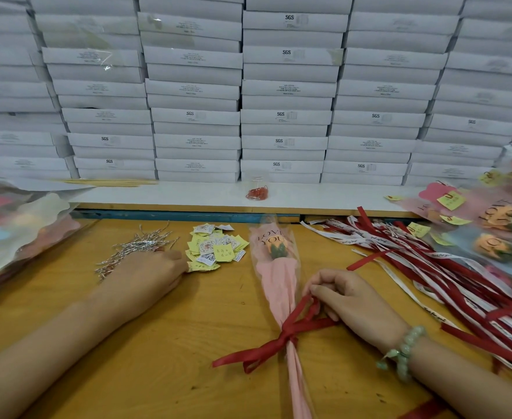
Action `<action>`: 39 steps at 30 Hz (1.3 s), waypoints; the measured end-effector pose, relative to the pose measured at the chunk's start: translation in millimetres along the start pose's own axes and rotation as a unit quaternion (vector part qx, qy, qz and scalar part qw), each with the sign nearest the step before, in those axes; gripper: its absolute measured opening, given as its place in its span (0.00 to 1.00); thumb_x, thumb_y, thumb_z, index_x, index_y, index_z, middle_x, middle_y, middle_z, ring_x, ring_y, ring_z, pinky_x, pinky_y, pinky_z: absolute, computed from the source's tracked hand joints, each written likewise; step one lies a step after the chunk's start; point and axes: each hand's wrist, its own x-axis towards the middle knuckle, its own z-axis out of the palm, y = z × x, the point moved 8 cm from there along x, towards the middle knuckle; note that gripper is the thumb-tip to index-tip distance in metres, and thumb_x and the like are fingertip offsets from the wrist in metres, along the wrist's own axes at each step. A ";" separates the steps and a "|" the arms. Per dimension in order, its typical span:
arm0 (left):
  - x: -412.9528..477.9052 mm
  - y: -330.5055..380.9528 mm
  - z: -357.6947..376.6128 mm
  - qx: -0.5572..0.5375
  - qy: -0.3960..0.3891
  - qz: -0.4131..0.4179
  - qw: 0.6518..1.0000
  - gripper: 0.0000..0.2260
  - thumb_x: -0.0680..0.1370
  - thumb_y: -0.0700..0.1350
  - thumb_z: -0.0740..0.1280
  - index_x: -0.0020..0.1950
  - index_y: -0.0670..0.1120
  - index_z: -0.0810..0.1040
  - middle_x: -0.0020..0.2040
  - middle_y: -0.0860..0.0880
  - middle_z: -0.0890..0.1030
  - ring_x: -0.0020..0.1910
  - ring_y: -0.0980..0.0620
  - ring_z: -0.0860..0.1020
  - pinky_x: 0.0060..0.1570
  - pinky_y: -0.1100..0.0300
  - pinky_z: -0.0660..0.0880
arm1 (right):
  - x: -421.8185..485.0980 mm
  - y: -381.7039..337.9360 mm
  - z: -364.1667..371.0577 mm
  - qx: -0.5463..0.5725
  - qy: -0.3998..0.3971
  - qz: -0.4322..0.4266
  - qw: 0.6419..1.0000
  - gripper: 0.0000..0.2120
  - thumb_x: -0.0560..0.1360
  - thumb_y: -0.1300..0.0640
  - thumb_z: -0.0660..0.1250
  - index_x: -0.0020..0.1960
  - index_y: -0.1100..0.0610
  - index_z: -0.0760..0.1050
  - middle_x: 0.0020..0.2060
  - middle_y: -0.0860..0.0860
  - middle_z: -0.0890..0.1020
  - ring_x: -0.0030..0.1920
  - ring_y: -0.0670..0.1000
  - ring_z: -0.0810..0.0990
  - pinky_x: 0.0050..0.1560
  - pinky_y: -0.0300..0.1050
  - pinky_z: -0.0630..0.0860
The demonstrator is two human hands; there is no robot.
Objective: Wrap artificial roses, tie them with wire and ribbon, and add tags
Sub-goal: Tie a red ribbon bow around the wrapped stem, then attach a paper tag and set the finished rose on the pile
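Lying on the bench [188, 343] with its bloom end away from the person, the wrapped rose [278, 276] has a red ribbon [288, 335] knotted round its lower stem. The right hand [351, 297], just right of the rose, has its fingers [318, 290] curled and pinching one loop of that ribbon, so the bow looks half made rather than finished. The left hand [151, 276] is left of the rose, at the near edge of the heap of tags [215, 246], with the wire ties [133, 247] further left. Its fingers curl away from the camera, and I cannot tell whether they hold a tag or nothing.

The main risk lies in that loop. Nothing pins the rose itself, so a firm pull could drag or roll it across the bench, or slide the knot along the slick clear sleeve. A pull the wrong way could draw the loop straight through and undo the bow. The tags are small and overlapping, so a blind pinch may lift several or scatter them. Right of the rose, the loose ribbons [430, 267] lie close to the wrist, where the bracelet [402, 349] could snag one.
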 end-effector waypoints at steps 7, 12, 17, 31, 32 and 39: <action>1.1 -7.7 -18.4 0.037 0.065 -0.041 0.996 0.16 0.59 0.27 0.76 0.34 0.45 0.77 0.33 0.48 0.75 0.30 0.45 0.74 0.20 0.55 0.70 | -0.1 -0.1 1.0 -0.002 0.000 -0.001 1.000 0.09 0.79 0.64 0.61 0.43 0.61 0.79 0.25 0.48 0.77 0.26 0.45 0.70 0.36 0.42 0.70; -6.3 -25.7 -24.9 -0.069 0.121 -0.119 0.983 0.10 0.72 0.30 0.70 0.39 0.45 0.77 0.38 0.50 0.77 0.31 0.47 0.75 0.25 0.54 0.72 | -0.9 -2.5 0.2 -0.012 -0.001 -0.006 1.000 0.09 0.79 0.64 0.61 0.44 0.61 0.79 0.23 0.46 0.76 0.27 0.46 0.71 0.36 0.43 0.70; -12.4 -26.8 -40.5 -0.323 0.203 -0.211 0.900 0.13 0.76 0.35 0.66 0.37 0.52 0.79 0.42 0.59 0.83 0.42 0.58 0.81 0.39 0.65 0.73 | 0.3 -0.7 -1.5 0.017 0.007 0.002 1.000 0.09 0.79 0.66 0.61 0.44 0.64 0.79 0.25 0.48 0.77 0.25 0.44 0.70 0.32 0.36 0.69; 2.1 92.3 -61.3 -0.617 0.052 -0.036 0.784 0.06 0.72 0.34 0.72 0.46 0.44 0.83 0.51 0.55 0.85 0.54 0.57 0.82 0.49 0.63 0.80 | -22.4 -43.8 9.0 0.013 0.027 -0.188 0.982 0.09 0.75 0.51 0.70 0.53 0.47 0.74 0.42 0.49 0.84 0.46 0.49 0.82 0.48 0.39 0.73; 0.8 97.7 -62.9 -0.606 0.050 -0.022 0.793 0.07 0.73 0.35 0.72 0.46 0.46 0.84 0.51 0.57 0.85 0.55 0.59 0.81 0.49 0.64 0.80 | -23.4 -44.1 14.4 0.014 0.004 -0.191 0.982 0.12 0.73 0.53 0.72 0.54 0.47 0.74 0.41 0.50 0.84 0.45 0.49 0.82 0.48 0.37 0.73; 1.1 96.4 -60.0 -0.587 0.045 -0.021 0.808 0.08 0.73 0.39 0.72 0.47 0.50 0.84 0.52 0.59 0.84 0.56 0.60 0.80 0.48 0.61 0.81 | -20.1 -45.5 14.8 0.030 -0.018 -0.181 0.983 0.15 0.71 0.62 0.73 0.56 0.53 0.76 0.38 0.53 0.84 0.40 0.52 0.81 0.50 0.43 0.77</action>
